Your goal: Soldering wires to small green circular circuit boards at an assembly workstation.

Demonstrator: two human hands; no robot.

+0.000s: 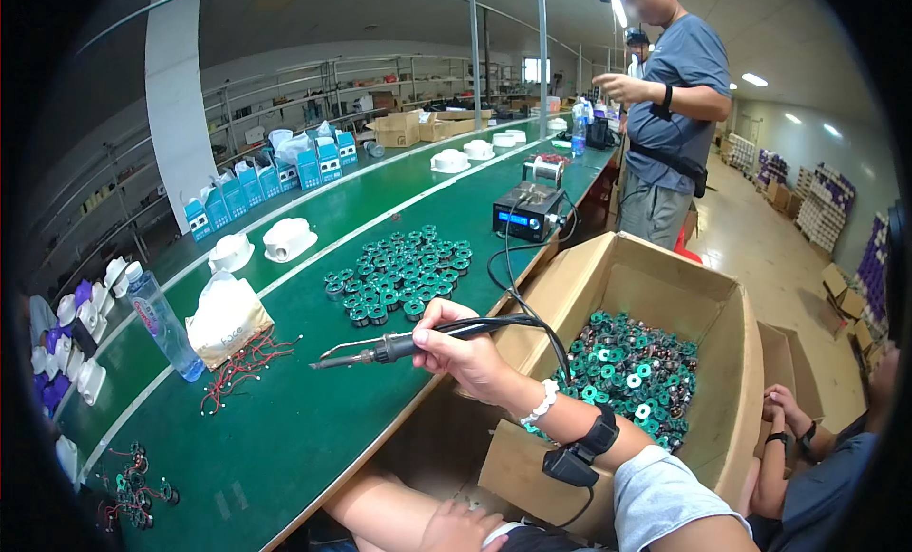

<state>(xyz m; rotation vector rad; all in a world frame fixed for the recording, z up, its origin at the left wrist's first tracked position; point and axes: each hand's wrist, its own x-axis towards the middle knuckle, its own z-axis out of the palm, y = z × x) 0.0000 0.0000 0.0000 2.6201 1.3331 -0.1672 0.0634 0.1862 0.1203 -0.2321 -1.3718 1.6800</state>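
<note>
My right hand [461, 352] is closed round the black handle of a soldering iron [391, 349], held above the green bench. Its metal tip points left, with a thin bent tube running along it and black cables trailing back. Low in the picture, my left hand [458, 527] lies on my leg, its fingers loosely apart and partly cut off by the lower edge. Beyond the iron, a cluster of small green-topped ring-shaped coils [399, 272] sits on the bench. Left of the tip are loose red wires [245, 364]. More coils with wires attached [138, 485] lie at the near left.
A soldering station [525, 215] with a solder spool [543, 170] stands farther back. To my right is a cardboard box [736, 362] full of coils. A water bottle [161, 324], tissue pack [228, 319] and white housings [288, 238] line the left. A person [676, 105] stands behind; another sits right.
</note>
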